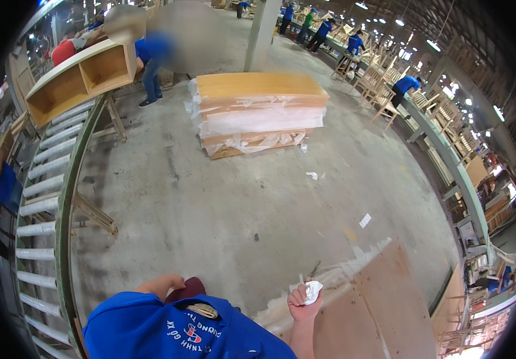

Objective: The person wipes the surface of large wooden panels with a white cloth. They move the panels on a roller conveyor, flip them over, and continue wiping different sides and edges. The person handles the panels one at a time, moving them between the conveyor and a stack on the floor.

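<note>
My right hand (303,306) is raised in front of me at the lower middle, its fingers closed around a crumpled white piece of what looks like paper or thin cloth (313,292). A large brown board (362,305) with whitish foam sheeting (344,268) along its edge lies just beyond and to the right of that hand. My left hand (174,282) hangs low in front of my body beside a maroon patch of cloth (189,289); its fingers are mostly hidden. A coil of pale cord (203,310) shows at the chest of my blue shirt.
Ahead stands a stack of wrapped wooden panels (264,113). A roller conveyor (45,191) runs along the left, carrying an open wooden cabinet (84,81) at its far end. White scraps (365,221) lie on the concrete floor. People in blue work by wooden chairs (383,99) at the right.
</note>
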A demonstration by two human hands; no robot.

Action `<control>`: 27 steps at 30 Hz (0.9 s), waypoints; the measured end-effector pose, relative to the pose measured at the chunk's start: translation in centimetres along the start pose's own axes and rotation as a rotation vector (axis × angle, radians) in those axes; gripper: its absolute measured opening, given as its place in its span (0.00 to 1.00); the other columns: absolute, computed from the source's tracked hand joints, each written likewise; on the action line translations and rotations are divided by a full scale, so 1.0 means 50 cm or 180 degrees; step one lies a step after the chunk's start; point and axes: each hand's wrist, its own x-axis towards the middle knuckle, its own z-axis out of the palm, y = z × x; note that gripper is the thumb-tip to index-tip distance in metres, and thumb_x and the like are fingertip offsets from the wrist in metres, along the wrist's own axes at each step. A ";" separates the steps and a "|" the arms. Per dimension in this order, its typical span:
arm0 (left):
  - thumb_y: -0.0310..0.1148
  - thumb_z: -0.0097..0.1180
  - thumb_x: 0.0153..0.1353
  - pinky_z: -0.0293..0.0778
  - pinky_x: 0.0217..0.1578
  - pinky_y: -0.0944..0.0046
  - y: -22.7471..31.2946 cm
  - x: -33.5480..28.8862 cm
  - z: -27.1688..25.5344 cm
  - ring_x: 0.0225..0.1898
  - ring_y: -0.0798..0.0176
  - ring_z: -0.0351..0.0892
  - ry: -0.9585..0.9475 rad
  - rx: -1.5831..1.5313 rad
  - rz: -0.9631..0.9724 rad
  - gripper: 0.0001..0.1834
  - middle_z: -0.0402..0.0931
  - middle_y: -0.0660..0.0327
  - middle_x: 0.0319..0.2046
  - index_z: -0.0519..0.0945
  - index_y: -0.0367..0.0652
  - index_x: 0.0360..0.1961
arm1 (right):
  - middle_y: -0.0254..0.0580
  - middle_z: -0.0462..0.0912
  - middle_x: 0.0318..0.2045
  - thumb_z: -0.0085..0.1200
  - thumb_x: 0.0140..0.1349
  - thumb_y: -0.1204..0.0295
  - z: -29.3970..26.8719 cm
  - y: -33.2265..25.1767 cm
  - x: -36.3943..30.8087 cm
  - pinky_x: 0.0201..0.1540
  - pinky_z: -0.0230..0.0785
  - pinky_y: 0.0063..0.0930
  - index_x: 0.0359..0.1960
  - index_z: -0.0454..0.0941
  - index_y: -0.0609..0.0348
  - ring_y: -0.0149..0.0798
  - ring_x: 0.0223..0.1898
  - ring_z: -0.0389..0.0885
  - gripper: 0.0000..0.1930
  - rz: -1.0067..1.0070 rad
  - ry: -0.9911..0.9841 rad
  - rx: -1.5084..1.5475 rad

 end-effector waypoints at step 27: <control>0.44 0.50 0.59 0.73 0.31 0.65 -0.452 0.535 -1.201 0.29 0.66 0.77 0.2094 -0.3136 -0.0596 0.17 0.79 0.61 0.33 0.76 0.41 0.40 | 0.38 0.74 0.31 0.39 0.61 0.59 0.106 0.077 1.435 0.33 0.63 0.32 0.35 0.76 0.55 0.40 0.29 0.69 0.16 0.0965 0.0572 0.0030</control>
